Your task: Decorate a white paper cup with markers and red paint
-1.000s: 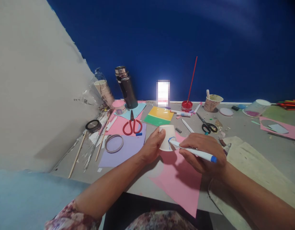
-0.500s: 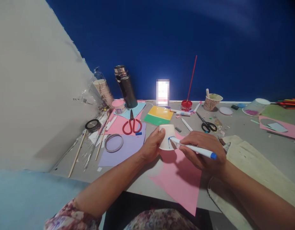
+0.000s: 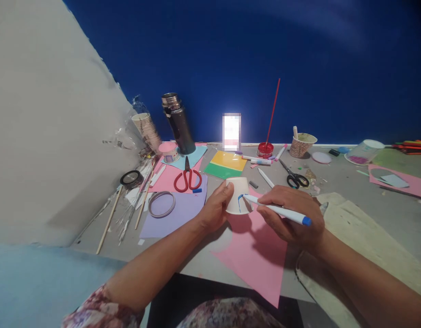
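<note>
Upside down in my left hand [image 3: 217, 206] is a small white paper cup [image 3: 235, 187], its wide rim facing down and my thumb pressed on its side. A curved blue line runs over the side of the cup. My right hand [image 3: 292, 214] grips a white marker [image 3: 282, 211] with a blue end, and its tip touches the cup at the top of that line. Below both hands lies a pink paper sheet [image 3: 261, 255]. A blue marker cap [image 3: 197, 191] rests left of the cup.
Red-handled scissors [image 3: 187, 180], a grey tape roll [image 3: 161, 204] and a black tape roll [image 3: 131, 179] lie left. A dark flask [image 3: 179, 125] stands behind them. Black scissors [image 3: 295, 177], a patterned cup [image 3: 302, 146] and a cream cloth [image 3: 354, 232] are on the right.
The blue line at the marker tip looks slightly thicker at its upper bend. My left hand and the cup have hardly moved; the view shifts a little.
</note>
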{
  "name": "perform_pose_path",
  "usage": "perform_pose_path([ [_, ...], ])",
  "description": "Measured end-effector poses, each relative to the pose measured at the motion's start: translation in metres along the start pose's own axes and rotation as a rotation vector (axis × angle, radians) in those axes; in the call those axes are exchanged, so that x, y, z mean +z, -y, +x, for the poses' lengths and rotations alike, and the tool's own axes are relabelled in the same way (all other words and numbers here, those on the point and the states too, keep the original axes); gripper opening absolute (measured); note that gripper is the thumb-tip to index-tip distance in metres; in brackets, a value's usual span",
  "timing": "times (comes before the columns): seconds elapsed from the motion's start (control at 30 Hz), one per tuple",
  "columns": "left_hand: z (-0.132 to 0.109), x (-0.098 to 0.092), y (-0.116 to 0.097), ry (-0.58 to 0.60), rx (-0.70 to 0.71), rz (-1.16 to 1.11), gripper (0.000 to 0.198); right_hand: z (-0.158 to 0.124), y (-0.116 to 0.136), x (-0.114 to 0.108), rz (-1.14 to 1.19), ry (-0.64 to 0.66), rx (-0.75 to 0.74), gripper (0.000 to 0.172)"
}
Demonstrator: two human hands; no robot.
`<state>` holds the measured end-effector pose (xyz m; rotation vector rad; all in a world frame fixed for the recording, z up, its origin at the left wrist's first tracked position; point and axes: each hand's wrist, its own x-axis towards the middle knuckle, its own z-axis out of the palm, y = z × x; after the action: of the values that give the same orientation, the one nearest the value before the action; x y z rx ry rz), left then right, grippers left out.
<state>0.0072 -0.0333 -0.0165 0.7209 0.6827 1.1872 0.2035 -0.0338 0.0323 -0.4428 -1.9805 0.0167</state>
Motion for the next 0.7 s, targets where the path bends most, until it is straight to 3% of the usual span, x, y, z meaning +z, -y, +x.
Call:
perform_pose_path([
  [0.7, 0.0017, -0.0017, 0.0018, 0.019, 0.000, -0.046, 0.045, 0.0017, 0.0003, -0.0019, -0.022, -0.009, 0.009, 0.009],
])
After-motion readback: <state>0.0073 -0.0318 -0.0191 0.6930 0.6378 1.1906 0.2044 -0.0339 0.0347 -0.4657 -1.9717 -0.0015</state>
